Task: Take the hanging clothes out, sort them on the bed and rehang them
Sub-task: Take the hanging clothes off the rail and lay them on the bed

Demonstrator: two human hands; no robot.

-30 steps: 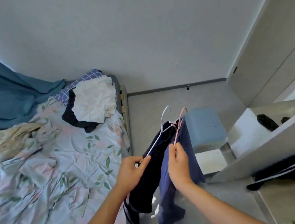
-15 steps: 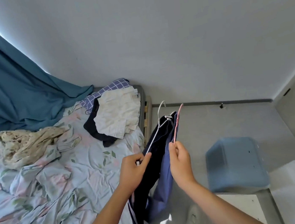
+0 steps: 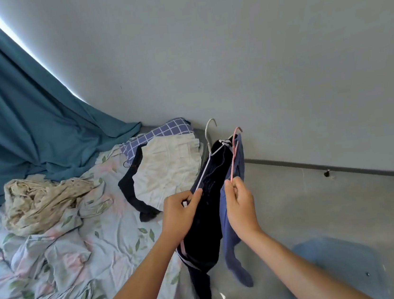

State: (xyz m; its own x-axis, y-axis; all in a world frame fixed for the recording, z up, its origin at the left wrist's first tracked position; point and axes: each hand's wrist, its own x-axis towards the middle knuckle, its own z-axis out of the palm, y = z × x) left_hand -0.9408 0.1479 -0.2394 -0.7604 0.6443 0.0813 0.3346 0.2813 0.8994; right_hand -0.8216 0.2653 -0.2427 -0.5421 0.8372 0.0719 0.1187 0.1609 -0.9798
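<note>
**Two hangers held beside the bed**

Both hands were up in front of me: my left hand (image 3: 182,212) pinched the lower end of the white hanger (image 3: 206,165) carrying the dark garment (image 3: 208,212), and my right hand (image 3: 240,208) pinched the lower end of the pink hanger (image 3: 234,156) carrying the blue garment (image 3: 230,229). Each hanger ran up and away from its hand, hooks at the far end, with the clothes drooping below the wrists. I judged the bed (image 3: 63,260) the coming target; it lay to the left of both hands, nearer the left one, so the dark piece would go down first. Ahead of the left hand sat a cream garment (image 3: 168,170) on a black garment (image 3: 132,194); a crumpled cloth (image 3: 46,205) lay farther left. A teal curtain (image 3: 13,117) hung beyond, with grey floor (image 3: 322,208) under the right hand.
</note>
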